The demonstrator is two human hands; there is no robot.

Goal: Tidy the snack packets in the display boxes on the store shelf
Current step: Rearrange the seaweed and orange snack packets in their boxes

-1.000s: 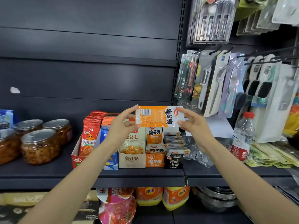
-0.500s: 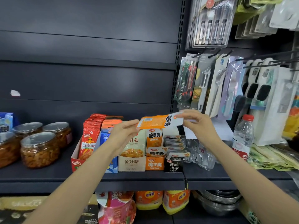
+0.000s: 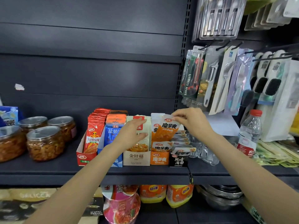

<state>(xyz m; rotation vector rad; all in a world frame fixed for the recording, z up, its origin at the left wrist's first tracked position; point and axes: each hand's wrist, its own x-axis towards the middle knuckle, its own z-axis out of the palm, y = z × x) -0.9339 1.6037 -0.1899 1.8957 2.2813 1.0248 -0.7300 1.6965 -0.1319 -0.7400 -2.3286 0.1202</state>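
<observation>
Several display boxes stand side by side on the dark shelf (image 3: pixel 48 168): a red one (image 3: pixel 82 157), a blue one (image 3: pixel 119 161), a beige one (image 3: pixel 136 158), an orange one (image 3: pixel 159 159) and a black one (image 3: pixel 178 160). My right hand (image 3: pixel 192 122) pinches the top of an orange snack packet (image 3: pixel 168 131), which stands upright and slightly tilted in the orange box. My left hand (image 3: pixel 131 135) rests with straight fingers against the beige packets (image 3: pixel 144 143) in the beige box.
Three jars (image 3: pixel 45 143) stand at the left of the shelf. A water bottle (image 3: pixel 249 135) and clear glassware (image 3: pixel 203 152) sit right of the boxes. Kitchen utensils (image 3: pixel 210 81) hang on hooks above right. Noodle cups and orange pouches fill the lower shelf.
The orange packet, held flat between both hands above the boxes, has been turned upright and lowered into the orange box. My left hand let go of it and moved onto the beige packets.
</observation>
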